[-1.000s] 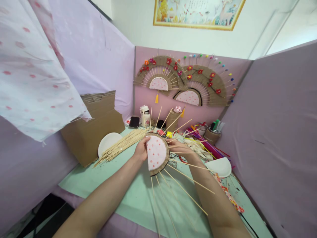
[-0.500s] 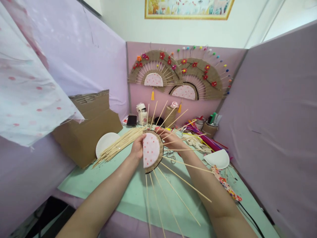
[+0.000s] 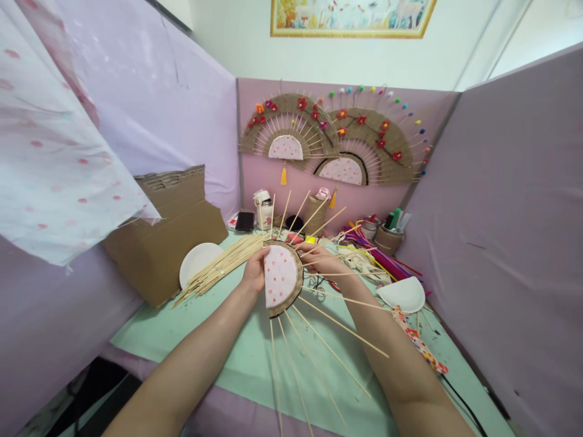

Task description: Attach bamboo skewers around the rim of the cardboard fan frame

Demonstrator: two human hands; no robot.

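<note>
My left hand (image 3: 255,271) grips the straight edge of a half-circle fan base (image 3: 280,276), with the thumb on its front. White cloth with pink dots covers the base, and a brown and black border runs round its curve. Thin bamboo sticks (image 3: 344,326) fan out from the curved edge, upward, to the right and down toward me. Beside the upper right of that curve, my right hand (image 3: 321,260) has its fingers closed at the sticks, partly hidden behind them; it appears to pinch one near its base.
A bundle of bamboo sticks (image 3: 223,267) lies at left over a white paper plate (image 3: 194,261), by folded cardboard (image 3: 168,243). Cut plate (image 3: 403,295), flowery glue gun (image 3: 419,340) and its cord lie right. Finished fans (image 3: 373,136) hang behind pens (image 3: 394,220).
My right hand has drawn back slightly from behind the base's upper edge, its fingers now lower among the sticks. The left hand keeps its hold. The whole view has shifted a little.
</note>
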